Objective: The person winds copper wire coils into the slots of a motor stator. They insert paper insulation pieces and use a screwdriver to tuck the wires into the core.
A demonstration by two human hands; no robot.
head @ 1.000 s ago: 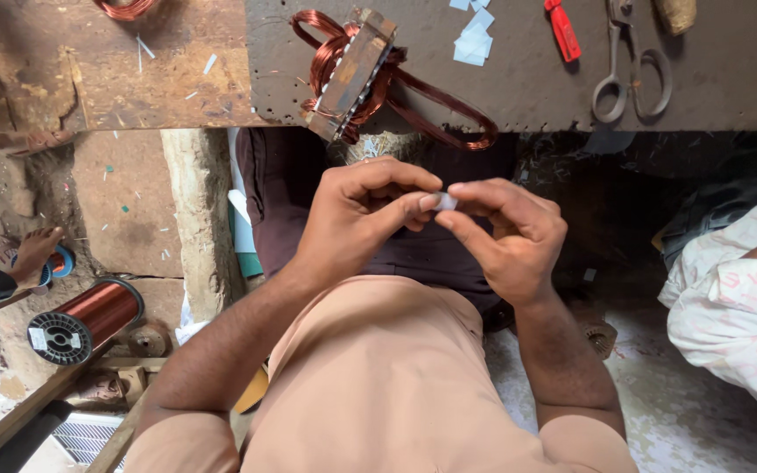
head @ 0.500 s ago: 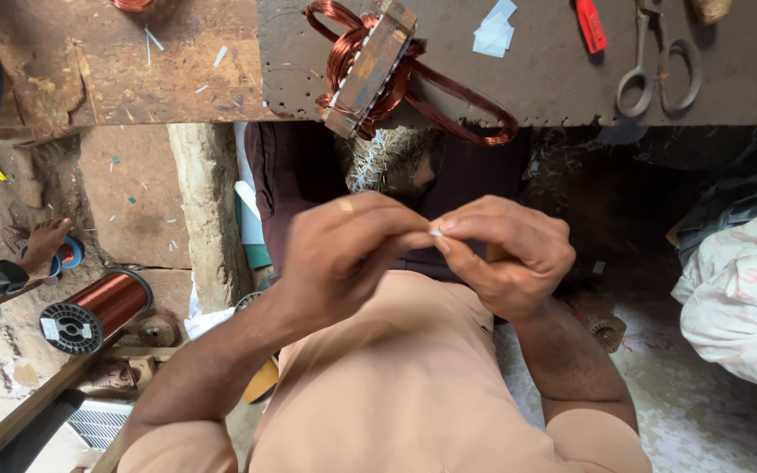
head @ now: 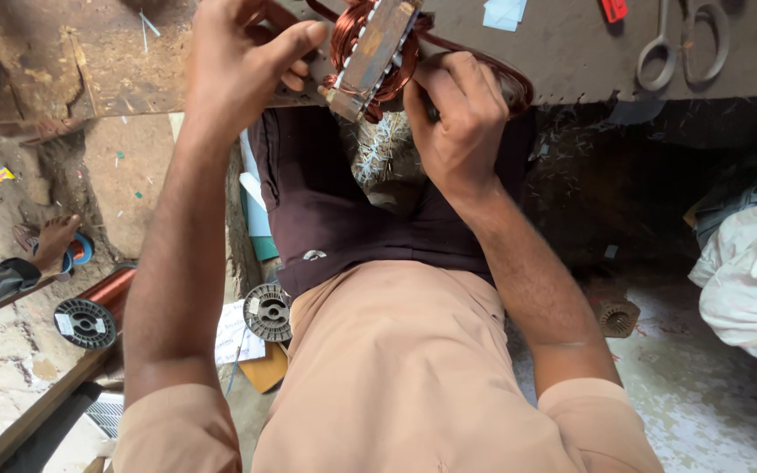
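Both hands grip the copper-wound grey metal stator (head: 377,48) at the worn brown workbench's (head: 571,52) near edge: left hand (head: 238,66) curled on its side, right hand (head: 459,118) apparently pinching its windings; a slip could tip it off the edge

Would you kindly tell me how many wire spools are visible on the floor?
2. One copper wire spool lies at the left by the wooden plank; a second spool sits beside the person's left knee. Others may be hidden.

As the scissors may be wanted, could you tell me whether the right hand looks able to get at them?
Probably yes: the scissors lie uncovered on the workbench just beyond the right hand, nothing between them.
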